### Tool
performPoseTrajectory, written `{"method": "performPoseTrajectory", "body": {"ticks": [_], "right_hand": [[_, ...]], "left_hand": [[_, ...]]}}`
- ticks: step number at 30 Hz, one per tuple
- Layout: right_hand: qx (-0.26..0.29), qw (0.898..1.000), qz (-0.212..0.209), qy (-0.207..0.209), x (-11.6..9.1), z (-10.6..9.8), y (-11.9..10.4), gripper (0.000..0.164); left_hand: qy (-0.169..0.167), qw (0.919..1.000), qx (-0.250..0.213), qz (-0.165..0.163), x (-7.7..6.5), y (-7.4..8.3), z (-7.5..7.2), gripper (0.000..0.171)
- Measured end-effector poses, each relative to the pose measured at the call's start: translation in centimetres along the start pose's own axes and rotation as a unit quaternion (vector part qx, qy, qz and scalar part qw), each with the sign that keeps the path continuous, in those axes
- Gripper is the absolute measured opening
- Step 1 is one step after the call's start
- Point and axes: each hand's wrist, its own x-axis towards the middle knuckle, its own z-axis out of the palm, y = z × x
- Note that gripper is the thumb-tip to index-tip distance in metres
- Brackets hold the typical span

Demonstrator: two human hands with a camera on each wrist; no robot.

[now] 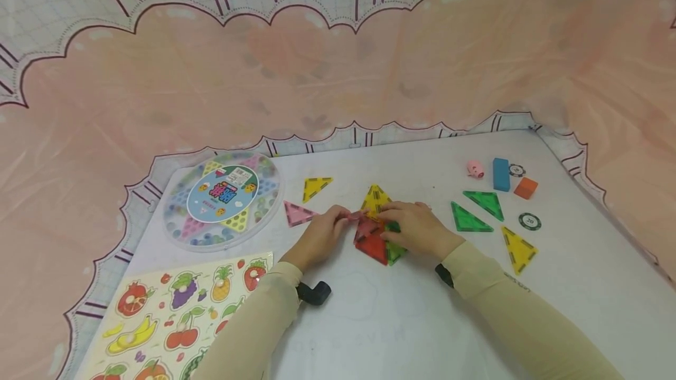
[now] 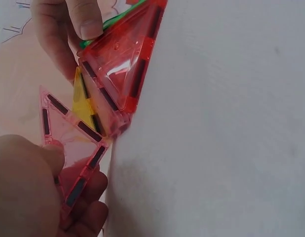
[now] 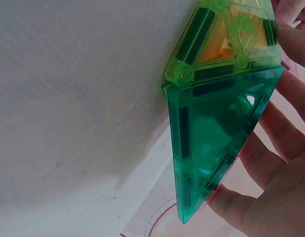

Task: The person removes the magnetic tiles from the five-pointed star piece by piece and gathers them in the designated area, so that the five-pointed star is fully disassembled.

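My left hand pinches a translucent pink triangular magnetic tile between thumb and curled fingers. One corner of that tile meets a standing cluster of joined magnetic tiles in the left wrist view. In the cluster are a red tile, a yellow tile, a lime green tile and a dark green triangular tile. From the right side, my right hand grips the cluster, its fingers bent along the dark green tile's edge. The right hand partly hides the cluster in the head view.
Left of the hands lie a loose yellow tile and a pink tile. A round game box and a fruit puzzle board sit farther left. Loose green tiles, blocks, chips and a pink pig figure are rightward.
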Motion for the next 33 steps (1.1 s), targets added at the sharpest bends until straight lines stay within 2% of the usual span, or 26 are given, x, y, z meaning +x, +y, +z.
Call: {"method": "performPoseTrajectory", "body": {"ticks": [7,13,19,25,33], "right_hand": [[0.006,1.0,0.004,-0.004,0.0,0.1,0.0,0.045],[0.014,1.0,0.007,-0.007,0.0,0.1,0.0,0.045],[0.008,1.0,0.003,-0.008,-0.1,0.1,0.0,0.045],[0.008,1.0,0.001,-0.008,-0.1,-0.1,-0.1,0.045],[0.011,1.0,0.004,-0.015,-0.1,-0.2,-0.2,0.045]], "left_hand": [[0.003,0.9999,0.011,-0.006,-0.8,0.2,-0.9,0.018],[-0.001,0.9988,0.033,-0.036,-1.9,-0.2,-2.2,0.019],[-0.004,0.9958,0.087,-0.026,-3.1,-0.6,-3.4,0.016],[-0.024,0.9902,0.134,-0.03,-4.4,-1.4,-4.2,0.015],[-0.018,0.9811,0.193,-0.005,-5.7,-2.1,-5.1,0.011]]}}
